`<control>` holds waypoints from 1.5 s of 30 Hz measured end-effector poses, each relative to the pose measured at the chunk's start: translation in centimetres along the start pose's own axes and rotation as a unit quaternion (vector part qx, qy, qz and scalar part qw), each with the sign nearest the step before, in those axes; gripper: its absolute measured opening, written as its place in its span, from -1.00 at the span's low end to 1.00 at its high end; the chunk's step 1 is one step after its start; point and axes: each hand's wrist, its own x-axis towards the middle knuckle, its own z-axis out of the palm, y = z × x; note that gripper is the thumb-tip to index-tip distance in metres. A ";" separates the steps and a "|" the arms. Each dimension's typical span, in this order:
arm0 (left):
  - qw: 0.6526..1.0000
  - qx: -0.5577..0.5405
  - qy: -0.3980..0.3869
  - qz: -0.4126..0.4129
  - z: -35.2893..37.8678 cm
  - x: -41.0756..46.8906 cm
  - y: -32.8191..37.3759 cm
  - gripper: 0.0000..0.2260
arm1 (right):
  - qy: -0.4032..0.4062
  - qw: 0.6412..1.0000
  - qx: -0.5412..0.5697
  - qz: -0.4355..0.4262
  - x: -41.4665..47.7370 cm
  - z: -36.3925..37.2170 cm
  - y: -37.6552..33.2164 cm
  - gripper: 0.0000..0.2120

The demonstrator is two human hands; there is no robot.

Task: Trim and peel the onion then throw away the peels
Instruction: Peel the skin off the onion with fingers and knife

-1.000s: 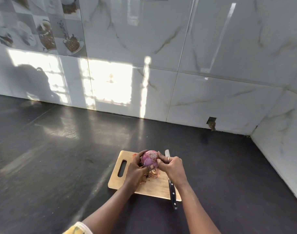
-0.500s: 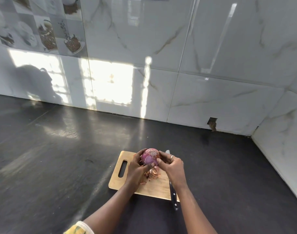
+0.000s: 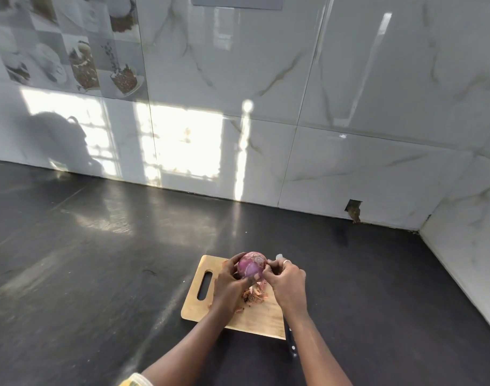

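Dark tabletop (image 3: 99, 274), with the wooden cutting board (image 3: 255, 319) sitting at about 6 o'clock. Both hands are up over it with the onion (image 3: 251, 266) held between them. The left hand (image 3: 227, 285) cups it from 9 o'clock, grip wrapped around the bulb. The right hand (image 3: 287, 282) comes in from 3 o'clock, fingertips pinching what looks like skin on that side, so it's probably the one doing the next pull. Loose peels (image 3: 253, 296) sit right below, and the knife (image 3: 291, 344) lies under the right wrist.

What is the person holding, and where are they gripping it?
A red onion, above the cutting board: left hand cups its left side, right hand pinches the skin on its right.
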 end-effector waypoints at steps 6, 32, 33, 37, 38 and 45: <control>1.000 0.009 -0.001 0.001 0.0 0.2 0.0 -0.35 | -0.008 1.000 -0.023 0.002 0.0 0.1 -0.1 -0.81; 0.999 -0.019 -0.041 0.001 -0.2 0.6 -1.4 -0.34 | -0.052 0.990 -0.079 -0.100 0.0 -0.4 -0.7 -0.81; 0.999 -0.004 -0.035 0.000 -0.2 0.6 -1.5 -0.35 | -0.059 0.987 -0.101 -0.111 -0.1 -0.4 -0.8 -0.81; 0.999 0.039 -0.012 0.004 -0.3 0.5 -1.6 -0.42 | -0.102 0.977 -0.139 -0.129 0.0 -0.6 -1.2 -0.75; 0.999 0.041 -0.007 0.004 -0.3 0.5 -1.7 -0.43 | -0.111 0.975 -0.144 -0.130 0.0 -0.7 -1.2 -0.74; 0.998 0.058 0.003 0.012 -0.4 0.7 -1.5 -0.40 | -0.112 0.969 -0.141 -0.167 0.2 -0.5 -1.5 -0.72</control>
